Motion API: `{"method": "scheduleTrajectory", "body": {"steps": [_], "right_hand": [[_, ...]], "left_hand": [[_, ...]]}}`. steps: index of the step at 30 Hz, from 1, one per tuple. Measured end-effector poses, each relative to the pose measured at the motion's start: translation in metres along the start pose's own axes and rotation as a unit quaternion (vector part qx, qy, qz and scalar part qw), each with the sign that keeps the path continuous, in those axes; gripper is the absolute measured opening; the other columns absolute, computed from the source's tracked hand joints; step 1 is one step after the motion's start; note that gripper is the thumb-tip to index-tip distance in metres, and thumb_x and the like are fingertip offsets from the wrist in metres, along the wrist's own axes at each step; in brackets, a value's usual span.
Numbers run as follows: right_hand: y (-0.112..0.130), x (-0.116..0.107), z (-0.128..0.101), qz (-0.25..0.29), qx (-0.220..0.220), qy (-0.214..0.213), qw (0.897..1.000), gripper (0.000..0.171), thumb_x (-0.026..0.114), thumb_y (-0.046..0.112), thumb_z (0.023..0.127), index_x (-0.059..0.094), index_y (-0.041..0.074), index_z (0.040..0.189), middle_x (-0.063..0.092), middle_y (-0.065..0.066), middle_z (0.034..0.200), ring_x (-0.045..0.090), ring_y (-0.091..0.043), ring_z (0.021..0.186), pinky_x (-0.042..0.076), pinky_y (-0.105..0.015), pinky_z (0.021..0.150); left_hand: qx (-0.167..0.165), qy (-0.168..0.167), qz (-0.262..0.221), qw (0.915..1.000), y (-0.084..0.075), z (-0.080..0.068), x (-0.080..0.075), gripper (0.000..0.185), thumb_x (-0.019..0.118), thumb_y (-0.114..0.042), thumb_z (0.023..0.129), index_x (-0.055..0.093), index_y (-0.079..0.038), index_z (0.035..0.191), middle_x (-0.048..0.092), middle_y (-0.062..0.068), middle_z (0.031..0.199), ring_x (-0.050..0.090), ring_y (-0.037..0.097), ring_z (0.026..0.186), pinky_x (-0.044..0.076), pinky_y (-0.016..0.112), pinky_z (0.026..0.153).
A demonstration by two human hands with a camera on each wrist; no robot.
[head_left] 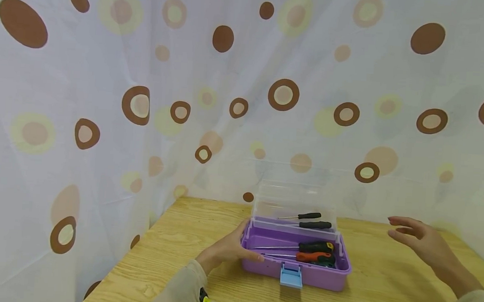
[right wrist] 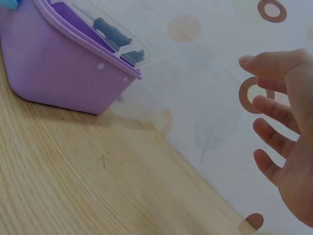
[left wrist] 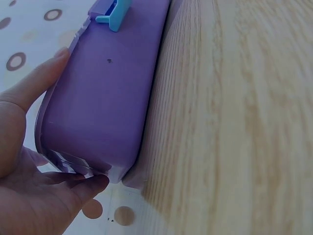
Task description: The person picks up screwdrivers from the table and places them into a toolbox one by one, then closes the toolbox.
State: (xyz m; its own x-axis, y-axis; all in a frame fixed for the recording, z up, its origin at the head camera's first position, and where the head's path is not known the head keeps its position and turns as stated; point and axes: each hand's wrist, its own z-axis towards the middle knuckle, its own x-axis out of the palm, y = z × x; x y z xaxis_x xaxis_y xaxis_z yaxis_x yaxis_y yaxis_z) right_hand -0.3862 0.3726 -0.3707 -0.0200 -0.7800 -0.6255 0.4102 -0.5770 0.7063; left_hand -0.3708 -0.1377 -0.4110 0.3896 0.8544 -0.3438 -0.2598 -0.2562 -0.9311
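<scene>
**Currently: toolbox steadied, lid up, right hand clear**

Left hand (head_left: 228, 249) gripped the left end of the purple toolbox (head_left: 301, 271), thumb along the front wall, fingers curled round the corner. Box sat near the middle of the wooden table (head_left: 383, 289), close to the spotted curtain (head_left: 145, 94). Clear lid (head_left: 295, 198) stood raised; blue latch (head_left: 291, 276) hung free at the front. Screwdrivers (head_left: 316, 257) lay inside, two more in the clear tray (head_left: 304, 219).

Right hand (head_left: 417, 240) hovered well apart from the box, fingers spread and relaxed, holding nothing.

Judgement: the box was braced open, mid-step. Next move would need the right hand brought across to the lid or the tools.

No brand, label or writing legible.
</scene>
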Motion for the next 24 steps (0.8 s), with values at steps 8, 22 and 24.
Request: {"method": "scheduleTrajectory", "body": {"steps": [8, 22, 24], "right_hand": [[-0.014, -0.008, -0.007, 0.023, 0.016, -0.005, 1.000, 0.053, 0.060, 0.028, 0.107, 0.047, 0.003, 0.152, 0.048, 0.032, 0.122, 0.044, 0.014, 0.104, 0.038, -0.076, 0.089], [-0.035, -0.018, -0.019, -0.044, 0.041, -0.002, 0.998, 0.066, 0.056, 0.036, 0.108, 0.038, -0.012, 0.149, 0.037, -0.035, 0.148, 0.041, -0.054, 0.124, 0.042, -0.074, 0.084], [-0.038, -0.020, -0.022, -0.046, 0.044, 0.000, 0.998, 0.067, 0.054, 0.036, 0.109, 0.034, -0.013, 0.150, 0.033, -0.039, 0.150, 0.036, -0.060, 0.127, 0.041, -0.078, 0.082]], "left_hand": [[-0.008, -0.008, -0.002, 0.9999, 0.001, 0.000, 0.000, 0.121, 0.093, -0.027, 0.077, 0.012, -0.016, 0.166, 0.043, 0.015, 0.154, 0.042, 0.040, 0.139, 0.025, 0.060, 0.118], [-0.005, -0.005, -0.003, 1.0000, 0.002, 0.000, 0.000, 0.121, 0.092, -0.027, 0.077, 0.011, -0.017, 0.166, 0.043, 0.013, 0.154, 0.042, 0.039, 0.139, 0.026, 0.059, 0.118], [-0.006, -0.005, -0.001, 1.0000, 0.001, 0.000, 0.000, 0.121, 0.092, -0.027, 0.077, 0.010, -0.017, 0.166, 0.042, 0.014, 0.155, 0.042, 0.039, 0.139, 0.026, 0.059, 0.118]]}}
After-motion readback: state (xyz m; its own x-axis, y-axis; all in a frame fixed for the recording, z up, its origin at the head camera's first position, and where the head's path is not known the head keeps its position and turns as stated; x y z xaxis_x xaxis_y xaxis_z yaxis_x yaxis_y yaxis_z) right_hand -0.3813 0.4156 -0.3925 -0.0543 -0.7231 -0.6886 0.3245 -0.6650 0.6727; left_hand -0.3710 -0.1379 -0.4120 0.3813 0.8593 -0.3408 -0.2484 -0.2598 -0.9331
